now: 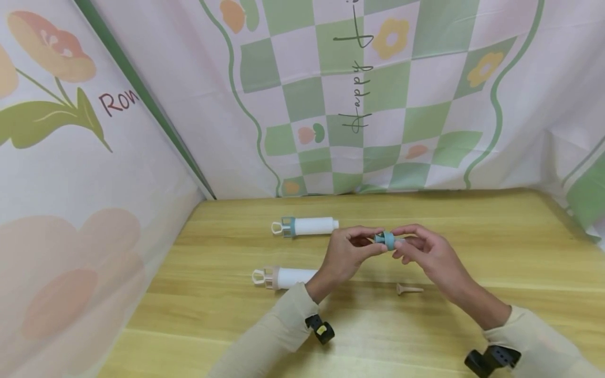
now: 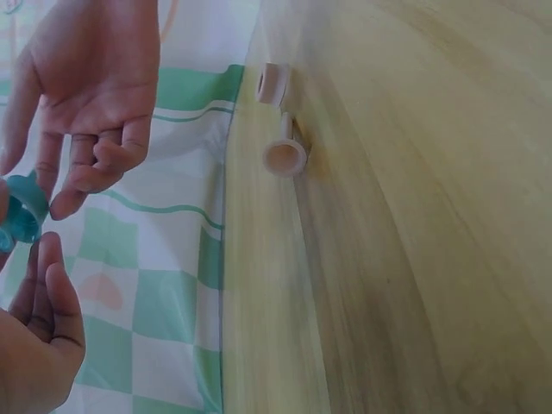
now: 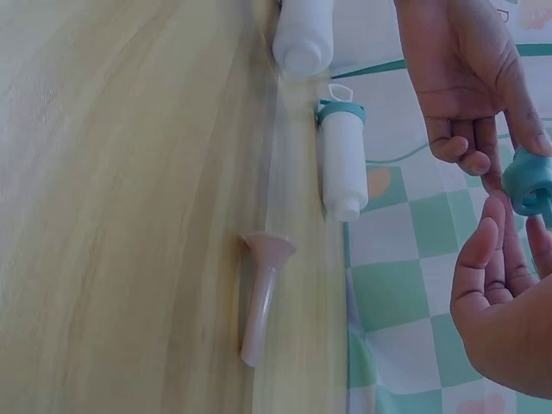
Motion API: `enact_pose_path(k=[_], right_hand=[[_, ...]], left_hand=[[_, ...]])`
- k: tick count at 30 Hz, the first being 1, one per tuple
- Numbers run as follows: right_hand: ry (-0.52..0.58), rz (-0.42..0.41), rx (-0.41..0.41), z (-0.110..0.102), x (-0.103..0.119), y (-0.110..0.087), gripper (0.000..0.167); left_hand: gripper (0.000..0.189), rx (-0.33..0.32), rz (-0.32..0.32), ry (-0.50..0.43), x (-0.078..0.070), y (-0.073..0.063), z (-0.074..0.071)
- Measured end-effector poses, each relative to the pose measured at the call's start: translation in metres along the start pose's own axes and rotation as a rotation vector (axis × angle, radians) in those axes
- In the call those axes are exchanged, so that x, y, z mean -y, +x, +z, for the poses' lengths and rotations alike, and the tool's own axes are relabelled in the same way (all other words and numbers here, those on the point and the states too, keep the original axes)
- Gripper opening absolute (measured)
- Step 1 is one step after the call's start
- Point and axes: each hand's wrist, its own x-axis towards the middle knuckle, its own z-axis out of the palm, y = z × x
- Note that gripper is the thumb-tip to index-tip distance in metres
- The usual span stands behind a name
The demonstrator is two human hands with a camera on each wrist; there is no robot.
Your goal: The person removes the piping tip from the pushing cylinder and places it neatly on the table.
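Observation:
A small teal ring-shaped piece (image 1: 389, 240) is held up over the table between the two hands, with a narrower teal part inside or beside it. My left hand (image 1: 344, 253) pinches it from the left with thumb and forefinger. From the right, my right hand (image 1: 434, 254) grips it at the other side, its remaining fingers loosely curled. The right wrist view shows the left thumb on the teal rim. Below the hands, a pink funnel-shaped piece (image 1: 409, 289) with a narrow stem lies on the table. Close to it is a pink ring (image 2: 273, 84), hidden in the head view.
Two white cylinders lie at the left of the wooden table (image 1: 189, 315): one with a teal collar (image 1: 314, 226), one with a pink collar (image 1: 295, 277), partly behind the left wrist. Each has a white loop handle. Printed cloth (image 1: 302, 68) hangs behind the table.

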Motion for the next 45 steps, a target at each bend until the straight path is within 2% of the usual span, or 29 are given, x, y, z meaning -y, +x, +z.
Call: enact_pose_path(k=[8,15,20,29,34,40,45], right_hand=[[0.005,0.045,-0.006,0.0026,0.002,0.003,0.035],[0.009,0.043,0.001,0.0025,0.0024,0.0048,0.036],[0.012,0.042,-0.004,0.0015,0.0023,0.0042,0.035],[-0.004,0.043,-0.023,-0.0028,-0.0023,0.003,0.035],[-0.004,0.043,-0.024,-0.0038,-0.0022,0.0021,0.035],[-0.013,0.049,-0.029,-0.0053,-0.0024,0.0004,0.035],[-0.002,0.046,-0.036,-0.0064,-0.0033,-0.0006,0.034]], left_hand=[[0.027,-0.036,0.045,0.029,0.0031,-0.0011,0.0021],[0.027,-0.06,0.073,0.016,0.0051,-0.0008,0.0031],[0.028,-0.067,0.062,0.026,0.0053,-0.0019,0.0035],[0.03,-0.1,0.05,0.103,0.0061,-0.0022,0.0035],[0.03,-0.097,0.055,0.158,0.0059,-0.0015,0.0038],[0.025,-0.096,0.067,0.177,0.0056,0.0,0.0044],[0.023,-0.083,0.098,0.183,-0.0024,-0.0008,0.0058]])
